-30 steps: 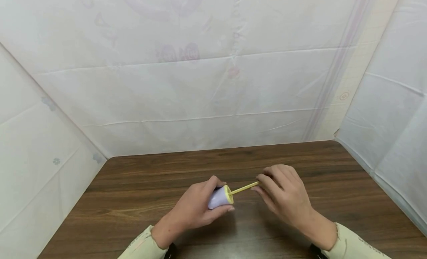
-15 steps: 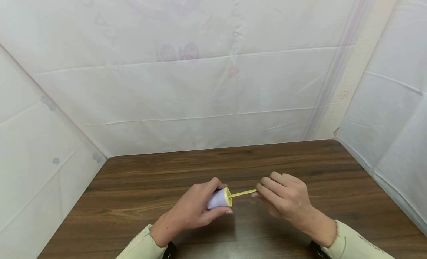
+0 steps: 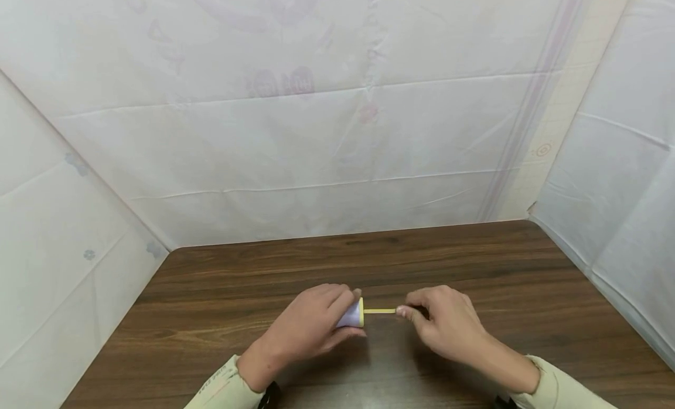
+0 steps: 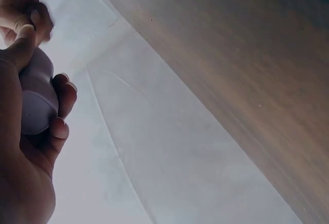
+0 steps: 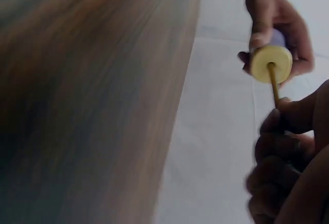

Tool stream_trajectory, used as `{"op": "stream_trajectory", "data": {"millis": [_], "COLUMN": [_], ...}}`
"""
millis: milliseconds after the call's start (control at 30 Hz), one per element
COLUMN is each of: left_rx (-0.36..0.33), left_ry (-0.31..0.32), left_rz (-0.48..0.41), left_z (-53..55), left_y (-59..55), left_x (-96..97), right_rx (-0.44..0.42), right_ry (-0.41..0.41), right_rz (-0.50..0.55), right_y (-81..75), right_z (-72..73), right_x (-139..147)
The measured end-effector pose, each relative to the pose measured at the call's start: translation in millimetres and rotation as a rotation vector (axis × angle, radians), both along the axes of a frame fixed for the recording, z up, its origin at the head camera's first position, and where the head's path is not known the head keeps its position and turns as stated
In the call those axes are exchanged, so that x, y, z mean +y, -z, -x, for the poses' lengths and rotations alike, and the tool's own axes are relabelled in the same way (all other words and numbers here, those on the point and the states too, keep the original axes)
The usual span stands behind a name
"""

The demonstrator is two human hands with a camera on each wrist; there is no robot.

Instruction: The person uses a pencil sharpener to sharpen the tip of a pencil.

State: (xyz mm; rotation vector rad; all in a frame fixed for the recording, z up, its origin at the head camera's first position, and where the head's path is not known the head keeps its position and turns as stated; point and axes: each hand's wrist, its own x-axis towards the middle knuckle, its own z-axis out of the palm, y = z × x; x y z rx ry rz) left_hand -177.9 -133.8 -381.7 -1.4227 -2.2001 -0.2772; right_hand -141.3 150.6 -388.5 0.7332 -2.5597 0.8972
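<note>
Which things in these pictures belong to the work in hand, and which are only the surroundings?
In the work:
lavender object with a yellow end, held by the left hand
yellow stick, entering its hole, pinched by the right hand

Only surroundings:
wooden table
white sheeting behind it

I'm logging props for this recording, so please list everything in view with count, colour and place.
Lilac object: 1, lilac with a yellow end face, in the left hand
Yellow stick: 1, yellow, between that end face and the right hand
Table: 1, dark brown wood grain, below the hands
Sheeting: count unclear, white with faint prints, behind the table and at both sides
Black wrist items: 2, black, one by each wrist, mostly hidden
Sleeves: 2, pale green, on the forearms
Left hand: 1, bare, gripping the lilac object
Right hand: 1, bare, pinching the stick
</note>
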Motion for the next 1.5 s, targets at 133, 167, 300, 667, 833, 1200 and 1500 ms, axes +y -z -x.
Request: {"op": "stream_trajectory", "data": {"millis": [133, 167, 300, 667, 833, 1200, 1500], "left_rx": [0.072, 0.084, 0.133, 0.133, 0.071, -0.001, -0.308], "left_ry": [0.027, 0.036, 0.076, 0.099, 0.074, -0.001, -0.051], "left_rz": [0.051, 0.061, 0.063, -0.029, -0.024, -0.091, -0.200], "left_z": [0.4, 0.4, 0.7, 1.2, 1.3, 4.6, -2.4], "left_y": [0.0, 0.1, 0.6, -0.4, 0.4, 3.5, 2.0], "left_x": [1.5, 2.0, 3.9, 4.0, 3.0, 0.3, 0.2], "right_rx": [-0.524, -0.638, -0.959, -0.903, -0.515, 0.085, 0.973], "right_ry": [-0.126, -0.165, -0.301, -0.382, -0.301, -0.147, -0.063], "right_rz": [0.132, 0.173, 0.308, 0.260, 0.128, 0.068, 0.018], "right_y": [-4.6, -5.2, -4.6, -4.0, -3.5, 2.4, -13.0], "right_z": [2.3, 3.7, 9.2, 14.0, 13.4, 14.8, 18.1], "right_x": [6.8, 9.2, 17.7, 20.8, 19.2, 10.4, -4.8]}}
